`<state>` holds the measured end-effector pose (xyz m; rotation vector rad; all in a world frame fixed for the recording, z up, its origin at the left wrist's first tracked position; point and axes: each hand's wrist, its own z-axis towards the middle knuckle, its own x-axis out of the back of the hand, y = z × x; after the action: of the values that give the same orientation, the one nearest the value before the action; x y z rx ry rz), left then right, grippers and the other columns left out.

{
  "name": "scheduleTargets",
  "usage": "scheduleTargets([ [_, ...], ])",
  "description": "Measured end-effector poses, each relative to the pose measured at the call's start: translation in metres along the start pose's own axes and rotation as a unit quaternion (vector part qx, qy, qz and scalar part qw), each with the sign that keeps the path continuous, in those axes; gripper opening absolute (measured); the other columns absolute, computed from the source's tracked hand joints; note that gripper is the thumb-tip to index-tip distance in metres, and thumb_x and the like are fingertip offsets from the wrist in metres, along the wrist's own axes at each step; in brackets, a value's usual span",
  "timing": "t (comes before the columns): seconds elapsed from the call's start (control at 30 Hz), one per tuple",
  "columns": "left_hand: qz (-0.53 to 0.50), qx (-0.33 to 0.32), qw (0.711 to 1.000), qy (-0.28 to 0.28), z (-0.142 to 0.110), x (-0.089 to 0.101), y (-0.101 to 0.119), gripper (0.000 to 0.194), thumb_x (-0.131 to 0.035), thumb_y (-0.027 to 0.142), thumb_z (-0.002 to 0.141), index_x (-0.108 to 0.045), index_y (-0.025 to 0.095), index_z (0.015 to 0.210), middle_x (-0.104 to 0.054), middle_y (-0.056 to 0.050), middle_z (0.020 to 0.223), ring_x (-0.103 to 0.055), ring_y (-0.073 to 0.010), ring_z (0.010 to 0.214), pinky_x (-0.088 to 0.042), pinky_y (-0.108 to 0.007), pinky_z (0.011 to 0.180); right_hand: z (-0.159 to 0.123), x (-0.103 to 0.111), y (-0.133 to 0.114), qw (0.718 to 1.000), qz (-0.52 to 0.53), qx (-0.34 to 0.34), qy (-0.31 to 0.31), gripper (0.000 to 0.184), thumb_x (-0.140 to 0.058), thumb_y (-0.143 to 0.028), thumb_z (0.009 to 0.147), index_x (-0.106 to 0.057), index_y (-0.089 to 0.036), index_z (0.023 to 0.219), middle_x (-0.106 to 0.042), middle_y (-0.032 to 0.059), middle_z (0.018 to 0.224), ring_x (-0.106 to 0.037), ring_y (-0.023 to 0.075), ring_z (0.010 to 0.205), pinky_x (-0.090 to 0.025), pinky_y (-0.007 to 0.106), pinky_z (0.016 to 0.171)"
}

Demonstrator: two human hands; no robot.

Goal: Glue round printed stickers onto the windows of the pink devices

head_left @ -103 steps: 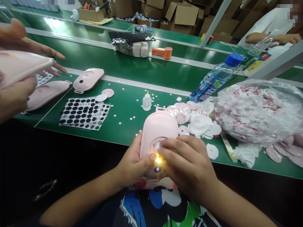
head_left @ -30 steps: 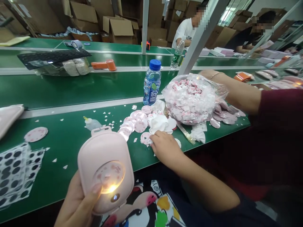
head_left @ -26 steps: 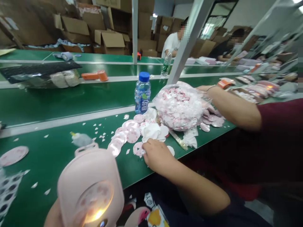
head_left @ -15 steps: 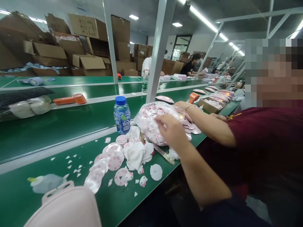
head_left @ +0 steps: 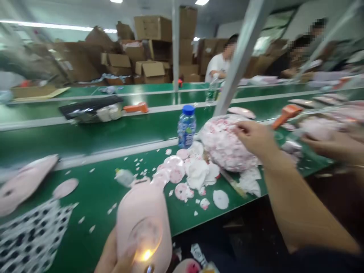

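- Pale pink rounded plastic case [head_left: 143, 231] sits at 6 o'clock at the bottom of the view, upright and held up close to the camera, with a small warm light [head_left: 146, 255] glowing low on its face
- Left hand [head_left: 110, 258] holds that case from below; its fingers [head_left: 125, 258] wrap the lower edge, though those behind the case are hidden, so their exact placing cannot be told
- Case looks light, stiff and smooth, so it would likely handle easily but could slip; its broad rounded sides seem the surest hold
- Right hand [head_left: 254, 138] is at 2 o'clock, its fingers [head_left: 241, 131] curled and pressed on a bulging clear plastic bag of pink-and-white printed stickers [head_left: 222, 148]; blur hides whether they pinch the film
- Bag looks soft and crinkly, its contents loose
- Another person's hand [head_left: 332, 146] reaches in from 3 o'clock, apart from the right hand
- Green belt surface [head_left: 85, 212] carries scattered pink printed discs [head_left: 176, 174], crumpled white backing paper [head_left: 197, 174] and a small glue bottle [head_left: 124, 177]
- Blue-capped water bottle [head_left: 187, 127] stands at 12 o'clock
- Black-dotted sticker sheet [head_left: 31, 242] lies at 8 o'clock, beside a second pale pink case [head_left: 25, 185]
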<state>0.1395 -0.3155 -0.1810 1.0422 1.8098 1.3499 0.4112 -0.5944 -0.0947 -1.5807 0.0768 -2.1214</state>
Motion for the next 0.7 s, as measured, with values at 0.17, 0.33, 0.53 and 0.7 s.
scheduleTargets([
  [0.17, -0.075, -0.009, 0.997, -0.005, -0.015, -0.003, -0.002, 0.059, -0.071, 0.044, 0.081, -0.051, 0.020, 0.130, -0.064, -0.010, 0.125, -0.059, -0.0280, 0.116, -0.049, -0.038, 0.098, -0.090, -0.015, -0.076, 0.916, 0.336, 0.210, -0.057, 0.019, -0.059, -0.023, 0.091, -0.066, -0.028, 0.108, -0.071, 0.0006, 0.090, -0.066, 0.0126, 0.076, -0.052, 0.027, 0.065],
  [0.33, -0.114, -0.041, 0.992, -0.027, -0.010, -0.011, -0.009, 0.053, -0.067, 0.035, 0.086, -0.046, 0.024, 0.133, -0.063, -0.008, 0.126, -0.060, -0.0262, 0.114, -0.052, -0.038, 0.094, -0.138, -0.043, -0.134, 0.861, 0.396, 0.300, -0.106, 0.026, -0.063, -0.007, 0.082, -0.062, -0.024, 0.102, -0.074, -0.0008, 0.089, -0.069, 0.0124, 0.080, -0.056, 0.027, 0.073],
  [0.53, -0.092, -0.079, 0.992, -0.038, -0.015, -0.007, -0.016, 0.049, -0.063, 0.029, 0.090, -0.044, 0.028, 0.135, -0.062, -0.006, 0.126, -0.062, -0.0235, 0.110, -0.054, -0.036, 0.091, -0.146, -0.063, -0.138, 0.874, 0.375, 0.291, -0.108, 0.021, -0.057, -0.008, 0.085, -0.059, -0.023, 0.098, -0.071, -0.0023, 0.083, -0.066, 0.0124, 0.076, -0.053, 0.027, 0.069],
  [0.7, -0.081, -0.069, 0.994, -0.040, -0.011, -0.009, -0.011, 0.048, -0.065, 0.030, 0.090, -0.045, 0.028, 0.133, -0.063, -0.004, 0.124, -0.063, -0.0204, 0.108, -0.055, -0.030, 0.088, -0.146, -0.059, -0.137, 0.885, 0.366, 0.253, -0.135, 0.018, -0.058, -0.010, 0.084, -0.059, -0.023, 0.096, -0.067, -0.0036, 0.078, -0.061, 0.0110, 0.071, -0.051, 0.025, 0.064],
])
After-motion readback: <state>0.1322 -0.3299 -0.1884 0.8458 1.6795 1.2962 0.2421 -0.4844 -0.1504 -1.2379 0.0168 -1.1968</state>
